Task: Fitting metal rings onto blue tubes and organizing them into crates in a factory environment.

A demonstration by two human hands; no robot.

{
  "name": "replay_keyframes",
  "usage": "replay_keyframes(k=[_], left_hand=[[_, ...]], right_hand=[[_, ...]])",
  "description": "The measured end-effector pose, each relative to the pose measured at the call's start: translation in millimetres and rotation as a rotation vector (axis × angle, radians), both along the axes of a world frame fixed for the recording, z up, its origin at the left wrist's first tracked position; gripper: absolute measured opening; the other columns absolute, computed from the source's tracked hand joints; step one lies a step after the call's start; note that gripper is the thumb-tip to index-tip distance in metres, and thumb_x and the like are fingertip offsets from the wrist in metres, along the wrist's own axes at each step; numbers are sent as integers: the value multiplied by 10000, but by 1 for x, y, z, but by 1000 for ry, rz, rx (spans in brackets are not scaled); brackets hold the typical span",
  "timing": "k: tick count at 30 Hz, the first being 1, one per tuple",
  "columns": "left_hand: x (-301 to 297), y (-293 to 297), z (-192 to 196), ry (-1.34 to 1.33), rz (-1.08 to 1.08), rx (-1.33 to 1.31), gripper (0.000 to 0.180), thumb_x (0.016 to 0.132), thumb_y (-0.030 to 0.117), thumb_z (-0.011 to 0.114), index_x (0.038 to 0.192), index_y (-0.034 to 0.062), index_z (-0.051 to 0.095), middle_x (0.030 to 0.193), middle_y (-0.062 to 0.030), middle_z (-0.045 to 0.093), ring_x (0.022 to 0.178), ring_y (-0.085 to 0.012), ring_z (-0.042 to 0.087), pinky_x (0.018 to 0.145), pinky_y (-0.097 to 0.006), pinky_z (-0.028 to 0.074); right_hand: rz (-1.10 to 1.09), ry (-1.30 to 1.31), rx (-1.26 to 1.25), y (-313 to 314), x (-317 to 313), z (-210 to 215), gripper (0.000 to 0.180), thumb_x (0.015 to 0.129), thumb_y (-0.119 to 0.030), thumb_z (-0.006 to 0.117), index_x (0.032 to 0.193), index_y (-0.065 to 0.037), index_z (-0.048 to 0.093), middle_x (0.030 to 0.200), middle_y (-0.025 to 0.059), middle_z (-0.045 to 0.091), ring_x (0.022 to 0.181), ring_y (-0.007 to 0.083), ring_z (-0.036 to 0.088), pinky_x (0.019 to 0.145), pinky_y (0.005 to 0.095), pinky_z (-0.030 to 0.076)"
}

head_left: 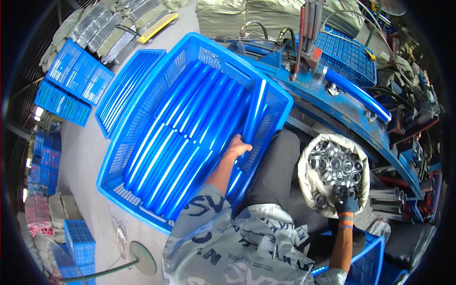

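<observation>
A large blue plastic crate [107, 166] holds rows of glossy blue tubes [190, 114]. At its right side, my bare left hand [237, 147] is closed around the lower part of a slanted blue tube [258, 102]; most of the fingers are hidden. To the right, an open whitish sack [311, 187] with a rolled rim contains many shiny metal rings [335, 164]. My right hand [349, 203], in a dark glove with an orange cuff, reaches into the near part of the sack. Its fingers close on a metal ring [339, 190], partly hidden among the others.
Beyond the sack runs a blue metal machine bench [351, 107], with another blue tube [358, 95] fixed along it. Metal pipes [387, 194] lie right of the sack. Another blue crate [370, 256] stands at lower right. A round-based stand [142, 258] is at lower left.
</observation>
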State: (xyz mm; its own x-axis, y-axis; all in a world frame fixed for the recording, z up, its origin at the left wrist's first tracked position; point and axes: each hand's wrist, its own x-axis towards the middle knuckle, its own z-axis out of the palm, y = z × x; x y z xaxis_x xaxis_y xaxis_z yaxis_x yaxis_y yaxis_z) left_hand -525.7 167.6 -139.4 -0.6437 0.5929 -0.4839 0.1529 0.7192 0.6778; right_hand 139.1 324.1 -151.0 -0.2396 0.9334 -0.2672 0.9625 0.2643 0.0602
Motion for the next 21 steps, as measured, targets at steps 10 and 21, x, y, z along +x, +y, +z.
replay_keyframes(k=[10, 21], left_hand=[[-4, 60, 174, -359, 101, 1274, 632, 928, 25, 833, 1513, 5, 594, 1228, -148, 778, 1159, -288, 766, 1088, -464, 609], [60, 67, 279, -1353, -502, 1434, 948, 836, 266, 840, 1714, 114, 518, 1566, -205, 654, 1479, -427, 624, 1287, -689, 463]], right_hand=[[33, 289, 256, 1, 30, -48, 307, 941, -335, 854, 1188, -162, 794, 1175, 191, 767, 1054, 449, 764, 865, 584, 634], [49, 488, 413, -7, 13, -9, 668, 966, -60, 714, 1626, -71, 612, 1425, 252, 752, 1272, 488, 725, 1089, 551, 581]])
